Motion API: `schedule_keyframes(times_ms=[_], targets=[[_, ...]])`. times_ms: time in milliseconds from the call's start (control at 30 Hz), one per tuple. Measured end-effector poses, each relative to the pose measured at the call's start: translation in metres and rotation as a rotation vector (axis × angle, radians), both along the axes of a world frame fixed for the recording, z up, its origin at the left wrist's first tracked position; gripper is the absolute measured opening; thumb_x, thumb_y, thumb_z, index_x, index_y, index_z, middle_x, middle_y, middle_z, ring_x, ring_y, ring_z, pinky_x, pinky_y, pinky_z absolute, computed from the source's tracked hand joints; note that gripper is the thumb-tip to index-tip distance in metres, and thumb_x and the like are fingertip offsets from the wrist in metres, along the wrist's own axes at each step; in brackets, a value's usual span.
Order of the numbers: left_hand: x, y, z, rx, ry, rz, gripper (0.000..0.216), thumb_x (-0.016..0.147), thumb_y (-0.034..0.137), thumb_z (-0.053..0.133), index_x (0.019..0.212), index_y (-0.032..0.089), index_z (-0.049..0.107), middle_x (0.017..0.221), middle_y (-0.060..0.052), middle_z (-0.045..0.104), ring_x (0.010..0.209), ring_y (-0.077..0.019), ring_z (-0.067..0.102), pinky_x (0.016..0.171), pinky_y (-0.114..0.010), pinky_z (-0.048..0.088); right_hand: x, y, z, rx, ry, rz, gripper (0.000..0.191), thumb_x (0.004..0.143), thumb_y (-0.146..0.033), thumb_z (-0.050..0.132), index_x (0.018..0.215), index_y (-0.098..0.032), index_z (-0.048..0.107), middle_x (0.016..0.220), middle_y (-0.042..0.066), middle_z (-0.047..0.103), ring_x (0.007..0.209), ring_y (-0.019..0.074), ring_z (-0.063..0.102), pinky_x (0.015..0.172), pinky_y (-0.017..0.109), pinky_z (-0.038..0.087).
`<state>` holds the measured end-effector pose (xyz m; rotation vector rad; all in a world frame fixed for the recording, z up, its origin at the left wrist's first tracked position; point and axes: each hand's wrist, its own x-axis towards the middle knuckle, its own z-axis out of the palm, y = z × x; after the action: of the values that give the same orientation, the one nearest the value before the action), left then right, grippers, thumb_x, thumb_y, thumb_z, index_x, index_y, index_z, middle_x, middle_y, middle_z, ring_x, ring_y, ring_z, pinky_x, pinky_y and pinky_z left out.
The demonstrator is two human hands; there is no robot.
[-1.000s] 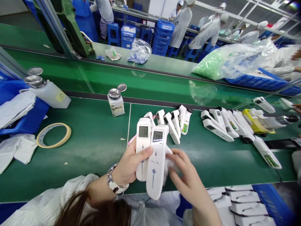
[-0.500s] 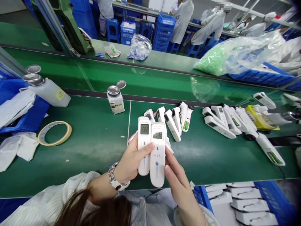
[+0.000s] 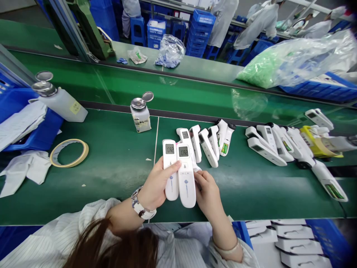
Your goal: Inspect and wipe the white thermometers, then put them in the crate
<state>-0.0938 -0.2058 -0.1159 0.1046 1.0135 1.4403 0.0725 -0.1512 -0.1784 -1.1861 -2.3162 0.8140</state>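
Two white handheld infrared thermometers, a left one (image 3: 170, 175) and a right one (image 3: 186, 178), lie side by side in my left hand (image 3: 156, 186). Its thumb presses across the right one, and both lit screens show characters. My right hand (image 3: 208, 191) is closed at the lower right edge of the right thermometer; what its fingertips pinch is hidden. A bit of white material (image 3: 196, 168) shows just above those fingers. Right behind, another thermometer (image 3: 184, 134) rests on the green bench, beside several more thermometers (image 3: 208, 147), one with its battery bay uncovered.
More thermometers (image 3: 266, 147) lie to the right by a yellow holder (image 3: 308, 139). A pump bottle (image 3: 141, 121), a larger bottle (image 3: 64, 106) and a tape roll (image 3: 69, 163) stand left. Below the bench edge, a blue crate (image 3: 325, 232) holds white parts. Co-workers stand beyond the clear partition.
My right hand has gone from extended fingers beside the right thermometer to curled, closed fingers at its edge. The held thermometers have tilted slightly, and the right screen now reads clearly. The view has shifted a little.
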Motion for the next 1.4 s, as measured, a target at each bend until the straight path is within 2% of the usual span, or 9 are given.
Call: schedule_keyframes(times_ms=[133, 233, 367, 533, 700, 900, 1100, 1233, 1400], targets=[[-0.002, 0.001, -0.002, 0.010, 0.000, 0.047, 0.032, 0.076, 0.025, 0.066, 0.105, 0.020, 0.054, 0.103, -0.005, 0.067, 0.091, -0.0216, 0.064, 0.078, -0.034, 0.052, 0.004, -0.016, 0.023, -0.033, 0.289, -0.078, 0.011, 0.085, -0.017, 0.048, 0.085, -0.021, 0.058, 0.081, 0.002, 0.055, 0.072, 0.0158, 0.053, 0.060, 0.028, 0.043], [-0.001, 0.001, -0.002, 0.031, 0.000, 0.088, 0.038, 0.075, 0.023, 0.067, 0.111, 0.021, 0.054, 0.108, -0.005, 0.066, 0.094, -0.0217, 0.063, 0.081, -0.034, 0.051, -0.001, -0.029, 0.045, 0.083, 0.525, -0.143, 0.015, 0.082, -0.011, 0.052, 0.087, -0.023, 0.058, 0.089, 0.003, 0.050, 0.081, 0.0166, 0.051, 0.065, 0.030, 0.042], [0.001, 0.002, -0.004, 0.073, -0.022, 0.091, 0.038, 0.077, 0.020, 0.065, 0.112, 0.021, 0.051, 0.104, -0.005, 0.067, 0.090, -0.0197, 0.064, 0.078, -0.032, 0.052, -0.029, -0.032, 0.048, 0.225, 0.406, 0.208, 0.037, 0.078, -0.002, 0.055, 0.107, -0.025, 0.058, 0.099, 0.005, 0.055, 0.090, 0.0185, 0.054, 0.074, 0.034, 0.046], [0.000, 0.004, -0.006, 0.050, -0.015, 0.134, 0.031, 0.076, 0.018, 0.066, 0.103, 0.020, 0.051, 0.093, -0.002, 0.069, 0.075, -0.0135, 0.065, 0.068, -0.025, 0.053, -0.048, -0.034, 0.029, 0.401, 0.347, 0.289, 0.029, 0.079, -0.002, 0.058, 0.103, -0.019, 0.059, 0.092, 0.007, 0.066, 0.084, 0.0180, 0.059, 0.067, 0.033, 0.048], [-0.004, 0.007, -0.007, 0.077, -0.007, 0.178, 0.027, 0.078, 0.018, 0.065, 0.102, 0.020, 0.052, 0.088, -0.001, 0.068, 0.072, -0.0123, 0.064, 0.064, -0.024, 0.053, -0.022, -0.041, 0.038, 0.343, 0.316, 0.484, 0.028, 0.080, -0.001, 0.056, 0.103, -0.015, 0.061, 0.089, 0.008, 0.063, 0.081, 0.0169, 0.059, 0.064, 0.029, 0.051], [0.001, 0.007, -0.007, 0.029, -0.031, 0.159, 0.026, 0.079, 0.018, 0.063, 0.102, 0.019, 0.051, 0.094, -0.005, 0.068, 0.078, -0.0164, 0.066, 0.066, -0.027, 0.054, -0.027, -0.037, 0.045, 0.427, 0.271, 0.234, 0.032, 0.079, 0.001, 0.055, 0.106, -0.017, 0.061, 0.092, 0.008, 0.060, 0.083, 0.0179, 0.056, 0.066, 0.033, 0.044], [-0.001, 0.007, -0.007, 0.030, -0.020, 0.186, 0.027, 0.079, 0.017, 0.063, 0.103, 0.020, 0.051, 0.087, -0.002, 0.068, 0.074, -0.0136, 0.064, 0.065, -0.025, 0.054, -0.027, -0.053, 0.036, 0.412, 0.139, 0.338, 0.021, 0.085, -0.006, 0.054, 0.097, -0.019, 0.064, 0.083, 0.001, 0.067, 0.077, 0.0167, 0.052, 0.065, 0.035, 0.031], [-0.002, 0.007, -0.007, 0.059, -0.016, 0.217, 0.027, 0.079, 0.016, 0.062, 0.104, 0.019, 0.052, 0.093, -0.002, 0.068, 0.078, -0.0127, 0.064, 0.068, -0.024, 0.053, -0.006, -0.054, 0.040, 0.374, 0.142, 0.443, 0.025, 0.082, -0.004, 0.056, 0.100, -0.019, 0.063, 0.087, 0.002, 0.067, 0.077, 0.0182, 0.050, 0.066, 0.037, 0.031], [0.000, 0.007, -0.007, 0.059, -0.006, 0.199, 0.027, 0.080, 0.017, 0.062, 0.105, 0.019, 0.053, 0.095, -0.003, 0.068, 0.080, -0.0146, 0.064, 0.068, -0.026, 0.054, -0.003, -0.044, 0.038, 0.427, 0.286, 0.181, 0.039, 0.077, 0.003, 0.056, 0.108, -0.020, 0.061, 0.091, 0.007, 0.058, 0.079, 0.0186, 0.051, 0.065, 0.036, 0.039]])
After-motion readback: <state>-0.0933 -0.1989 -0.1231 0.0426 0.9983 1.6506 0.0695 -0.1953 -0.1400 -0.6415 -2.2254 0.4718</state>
